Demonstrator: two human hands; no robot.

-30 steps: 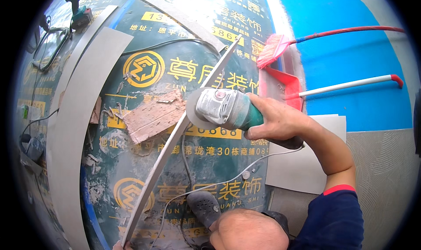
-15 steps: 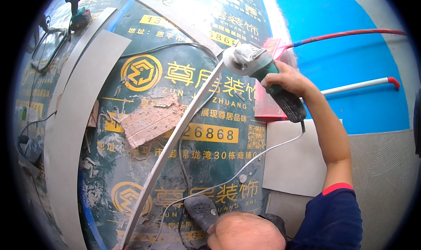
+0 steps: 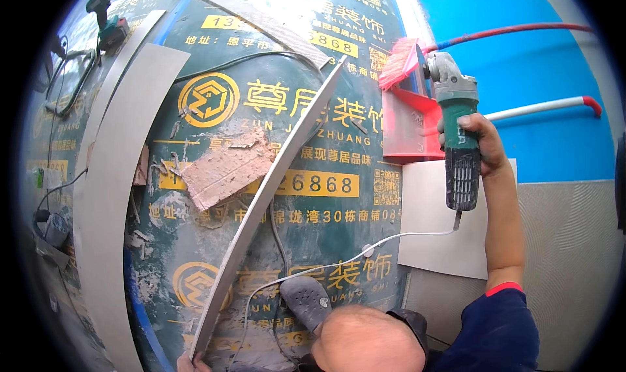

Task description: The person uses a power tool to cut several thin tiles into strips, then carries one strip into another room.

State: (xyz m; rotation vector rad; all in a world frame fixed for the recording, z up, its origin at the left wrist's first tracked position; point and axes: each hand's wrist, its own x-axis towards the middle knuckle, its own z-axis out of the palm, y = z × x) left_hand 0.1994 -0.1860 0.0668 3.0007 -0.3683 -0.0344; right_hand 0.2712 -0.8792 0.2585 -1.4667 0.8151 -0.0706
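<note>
My right hand (image 3: 488, 144) is wrapped round the green and black body of an angle grinder (image 3: 460, 127). The grinder points away from me, its grey head (image 3: 450, 71) beside a pink broom, apart from the strip. A long, narrow tile strip (image 3: 275, 176) slants across the printed green floor sheet, its far end left of the grinder. At the lower edge, my left hand (image 3: 193, 363) grips the strip's near end; only part of this hand shows. From the grinder's back end, a pale cord (image 3: 352, 260) curves over the sheet.
A broken pinkish tile piece (image 3: 228, 170) lies left of the strip. Larger tile pieces (image 3: 140, 104) lie farther left, near a cordless tool (image 3: 112, 26). The pink broom (image 3: 399, 65) and dustpan (image 3: 407, 134) are at right. A grey clog (image 3: 305, 301) is near my knee.
The grinder has moved right, away from the strip's far end, and turned upright in view. The strip has tilted, showing more of its face. More of my left hand shows.
</note>
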